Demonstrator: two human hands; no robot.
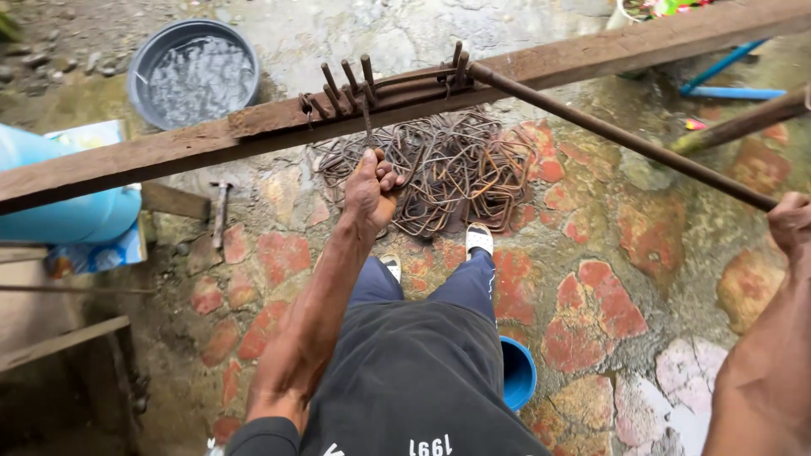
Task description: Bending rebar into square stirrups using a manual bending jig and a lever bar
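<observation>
Red-patched stone floor (591,304), wooden beam (169,152), left hand (369,190) fisted around thin rod (367,127), right hand (790,224) gripping long bar (625,139)

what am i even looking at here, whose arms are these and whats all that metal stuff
This is one picture from a camera worn on a person's head, looking down, so the arms and legs are that person's own. The left hand grips a thin steel rod that runs up to a wooden beam set with upright metal pegs. The right hand holds the end of a long metal bar that reaches the pegs. On the stone ground below lies a pile of bent wire loops. Also there: a hammer, a tub of water and a blue barrel.
</observation>
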